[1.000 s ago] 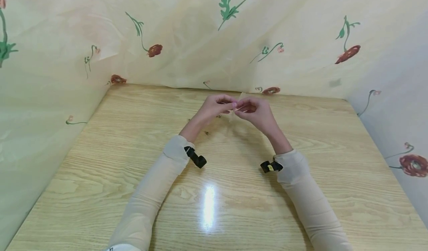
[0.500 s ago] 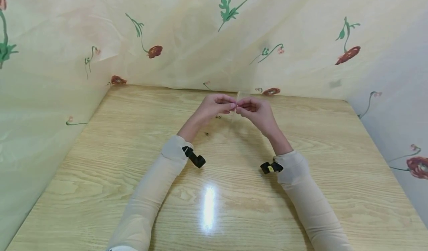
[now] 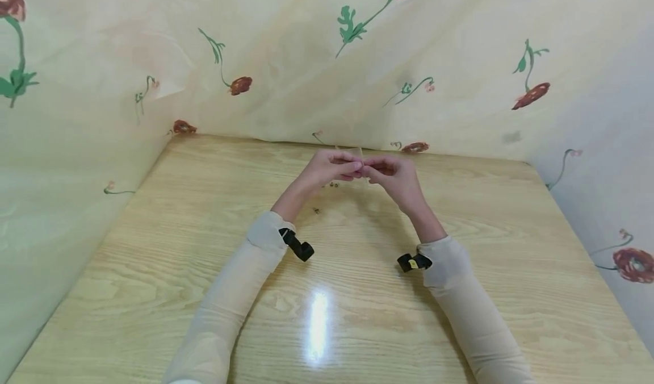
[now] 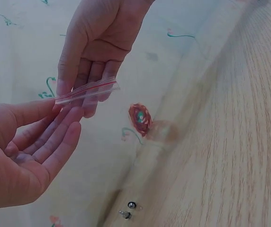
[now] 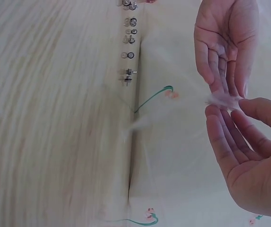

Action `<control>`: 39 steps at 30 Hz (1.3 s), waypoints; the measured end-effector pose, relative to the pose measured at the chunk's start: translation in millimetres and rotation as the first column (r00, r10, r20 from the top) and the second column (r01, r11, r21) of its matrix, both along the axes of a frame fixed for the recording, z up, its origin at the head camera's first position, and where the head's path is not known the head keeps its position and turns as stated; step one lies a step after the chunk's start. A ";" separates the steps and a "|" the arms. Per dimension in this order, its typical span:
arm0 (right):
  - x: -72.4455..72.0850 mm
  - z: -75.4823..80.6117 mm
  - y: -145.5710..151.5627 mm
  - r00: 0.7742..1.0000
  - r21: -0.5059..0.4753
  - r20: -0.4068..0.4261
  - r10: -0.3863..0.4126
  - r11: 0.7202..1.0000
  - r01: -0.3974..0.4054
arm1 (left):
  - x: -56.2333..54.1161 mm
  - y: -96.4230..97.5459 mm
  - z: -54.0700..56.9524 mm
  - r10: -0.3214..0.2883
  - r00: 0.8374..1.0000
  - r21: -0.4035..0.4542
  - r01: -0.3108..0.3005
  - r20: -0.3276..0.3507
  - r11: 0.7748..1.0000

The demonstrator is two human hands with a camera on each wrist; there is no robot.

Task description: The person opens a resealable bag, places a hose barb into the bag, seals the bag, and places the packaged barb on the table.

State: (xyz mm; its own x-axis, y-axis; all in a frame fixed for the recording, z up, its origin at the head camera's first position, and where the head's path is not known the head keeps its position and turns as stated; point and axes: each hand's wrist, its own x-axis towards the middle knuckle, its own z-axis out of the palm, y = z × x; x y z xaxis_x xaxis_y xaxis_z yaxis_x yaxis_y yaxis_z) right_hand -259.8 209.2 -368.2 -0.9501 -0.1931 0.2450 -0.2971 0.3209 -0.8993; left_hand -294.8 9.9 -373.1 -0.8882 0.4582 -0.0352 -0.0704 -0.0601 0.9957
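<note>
Between my two hands is a small clear zip-lock bag (image 3: 352, 153) with a red line along its seal. In the left wrist view the bag (image 4: 90, 91) is seen nearly edge-on, and it is blurred in the right wrist view. My left hand (image 3: 328, 168) pinches one part of the seal between thumb and fingers. Close beside it, my right hand (image 3: 395, 179) pinches the bag too, fingertips almost touching the left ones. Both hands are above the far part of the table. Small metal pieces with black rings (image 3: 334, 184) lie on the table below the left hand.
The wood-grain table (image 3: 357, 310) meets a flower-patterned cloth (image 3: 286, 77) at its back. Several of the small metal pieces (image 5: 130, 55) lie in a row in the right wrist view. Another small piece (image 3: 316, 210) lies nearer me.
The bag has turned in my fingers: its upper edge, earlier upright and right of the left fingertips, now leans over toward the left hand. Both hands keep their pinch and nearly their place.
</note>
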 end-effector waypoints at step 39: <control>-2.7 -0.2 -0.4 1.000 0.057 0.030 0.001 0.998 -0.003 | -3.1 -1.1 -3.7 0.008 0.999 -0.025 -0.009 -0.034 1.000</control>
